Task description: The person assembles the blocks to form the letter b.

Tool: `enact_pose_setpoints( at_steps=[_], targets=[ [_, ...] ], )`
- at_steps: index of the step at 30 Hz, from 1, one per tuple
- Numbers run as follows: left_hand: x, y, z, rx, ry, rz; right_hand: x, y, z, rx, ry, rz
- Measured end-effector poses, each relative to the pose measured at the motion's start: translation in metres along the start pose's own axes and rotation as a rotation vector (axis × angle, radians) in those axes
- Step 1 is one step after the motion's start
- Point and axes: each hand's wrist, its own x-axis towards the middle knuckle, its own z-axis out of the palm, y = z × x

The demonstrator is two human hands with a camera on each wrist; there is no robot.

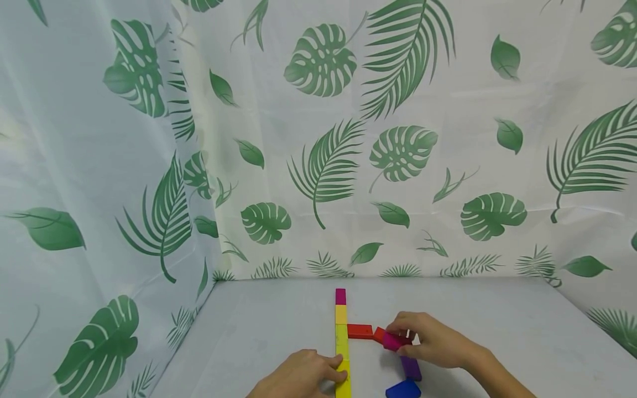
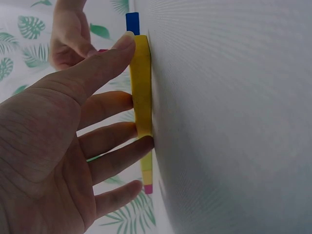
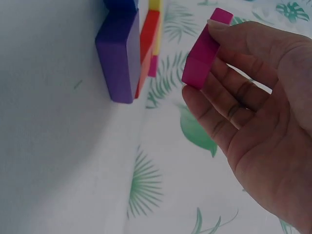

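Note:
With thumb and fingertips my right hand pinches a magenta block, lifted off the table beside a purple block. My left hand rests its fingers, fairly straight, along the side of a line of yellow blocks; its thumb touches the near part in the left wrist view. A small magenta block tops the far end of that line. From its right side a red block extends, followed by a smaller red block. Below, the purple block meets a blue block near the bottom edge.
The blocks lie on a pale table. A white curtain printed with green leaves stands behind the table and along its sides.

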Motion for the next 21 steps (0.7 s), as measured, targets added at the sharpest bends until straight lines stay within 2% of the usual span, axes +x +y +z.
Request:
enact_pose_setpoints(
  at_steps=[7,16,21],
  targets=[
    [0.0,0.0,0.0,0.027,-0.004,0.008,0.004,-0.008,0.007,0.027,-0.031,0.014],
    [0.0,0.001,0.001,0.038,-0.003,-0.011,0.005,-0.013,0.014,0.042,-0.046,-0.063],
    [0.0,0.0,0.0,0.031,-0.001,0.0,0.006,-0.015,0.021,0.173,-0.086,-0.087]
  ],
)
